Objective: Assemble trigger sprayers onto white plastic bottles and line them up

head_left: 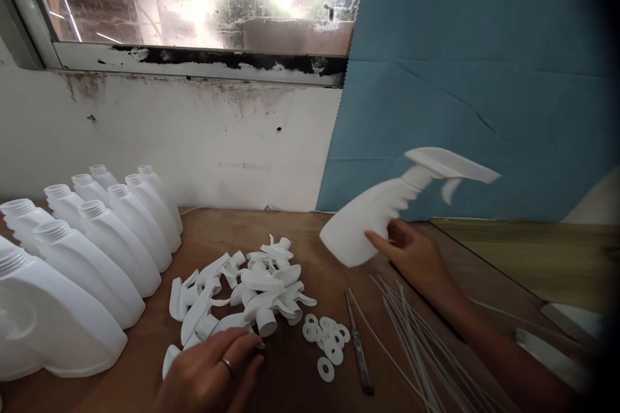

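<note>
My right hand (413, 251) grips a white spray bottle (368, 222) with its trigger head (448, 168) fitted, held tilted above the wooden table (300, 387), nozzle pointing right. My left hand (213, 374), a ring on one finger, rests fingers down at the near edge of a pile of white trigger heads (252, 290); whether it holds one is hidden. Several open white bottles (97, 251) without heads stand in rows at the left.
Small white washers (325, 335) lie beside a thin metal tool (359, 352). A bundle of thin white dip tubes (416, 335) is spread at the right. A white wall and blue sheet (475, 77) back the table under a window.
</note>
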Tool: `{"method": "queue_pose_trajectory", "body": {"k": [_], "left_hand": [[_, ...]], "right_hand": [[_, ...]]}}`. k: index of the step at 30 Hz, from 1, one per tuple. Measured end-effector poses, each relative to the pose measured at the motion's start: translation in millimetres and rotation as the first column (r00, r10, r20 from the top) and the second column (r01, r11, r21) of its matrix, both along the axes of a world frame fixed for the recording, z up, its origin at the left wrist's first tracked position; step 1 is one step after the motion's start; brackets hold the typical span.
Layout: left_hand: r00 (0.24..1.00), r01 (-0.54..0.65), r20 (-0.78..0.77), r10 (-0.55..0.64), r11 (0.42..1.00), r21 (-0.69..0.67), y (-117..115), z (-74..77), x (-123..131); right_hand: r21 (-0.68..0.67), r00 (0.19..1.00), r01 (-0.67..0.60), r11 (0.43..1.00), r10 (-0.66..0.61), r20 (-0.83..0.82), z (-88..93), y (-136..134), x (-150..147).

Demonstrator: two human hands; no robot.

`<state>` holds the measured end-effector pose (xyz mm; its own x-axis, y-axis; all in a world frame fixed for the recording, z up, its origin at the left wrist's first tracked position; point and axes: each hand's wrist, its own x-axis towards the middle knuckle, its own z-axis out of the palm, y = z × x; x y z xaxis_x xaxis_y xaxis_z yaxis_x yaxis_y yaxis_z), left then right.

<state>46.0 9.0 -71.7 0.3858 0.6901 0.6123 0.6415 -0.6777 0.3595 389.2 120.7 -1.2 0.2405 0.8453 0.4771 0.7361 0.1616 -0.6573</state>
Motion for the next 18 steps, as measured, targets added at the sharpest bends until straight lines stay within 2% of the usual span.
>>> {"method": "queue_pose_trajectory", "body": {"k": [2, 4, 7, 10, 12, 15, 18], "left_hand": [[0.991, -0.016, -0.130, 0.031, 0.993, 0.114, 8.2, 12.8, -19.7], [0.979, -0.065, -0.183, 0.087, 0.991, 0.121, 14.7, 21.2, -39.4], [0.960, -0.120, -0.255, 0.115, 0.993, -0.004, 19.6, 21.9, -64.3], [0.939, -0.124, -0.341, 0.052, 0.973, -0.195, 20.6, 17.8, -79.7], [0.935, -0.121, -0.355, 0.019, 0.956, -0.268, 19.6, 17.5, -83.8], [0.935, -0.121, -0.354, -0.002, 0.938, -0.324, 15.9, 17.9, -84.1], [0.930, -0.126, -0.368, 0.003, 0.942, -0.310, 11.3, 11.7, -84.4]], "right_hand": [[-0.021, 0.996, 0.069, 0.997, -0.067, 0.054, -1.2, 36.2, 8.0], [-0.072, 0.987, 0.115, 0.991, -0.105, 0.122, -8.6, 65.0, 12.4], [-0.136, 0.969, 0.179, 0.974, -0.150, 0.198, -23.3, 95.6, 11.9], [-0.163, 0.953, 0.235, 0.958, -0.194, 0.233, -34.7, 117.3, 5.7], [-0.168, 0.946, 0.264, 0.950, -0.221, 0.239, -39.0, 129.2, 1.0], [-0.172, 0.941, 0.285, 0.943, -0.241, 0.237, -41.9, 143.9, -4.1], [-0.180, 0.945, 0.276, 0.944, -0.232, 0.230, -41.7, 153.6, -6.2]]}}
